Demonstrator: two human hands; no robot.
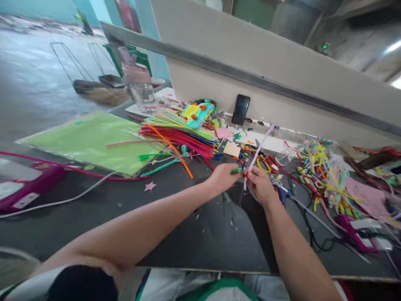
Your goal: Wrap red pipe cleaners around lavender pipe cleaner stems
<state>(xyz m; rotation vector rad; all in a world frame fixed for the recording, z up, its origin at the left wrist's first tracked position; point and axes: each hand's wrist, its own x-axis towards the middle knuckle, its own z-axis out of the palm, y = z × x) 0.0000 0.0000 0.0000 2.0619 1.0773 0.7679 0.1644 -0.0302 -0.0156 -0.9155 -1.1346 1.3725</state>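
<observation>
Both my hands are close together over the dark table. Between the fingers of my left hand (223,179) is a short green pipe cleaner (236,170). My right hand (260,182) is closed on a pale lilac pipe cleaner (262,143) that sticks up and slants to the right, its lower end poking out below the fingers. A small red bit shows at the right fingertips; its kind is too small to tell. Thin wire-like strands hang below the hands. Just beyond lie scissors with yellow handles (266,165) and a cream paper square (232,149).
A bundle of coloured pipe cleaners (184,140) lies left of centre beside a green sheet (90,142). A phone (241,109) leans on the partition (219,79). A clear bottle (142,90) stands at back left. Tangled scraps (332,175) and cables fill the right side.
</observation>
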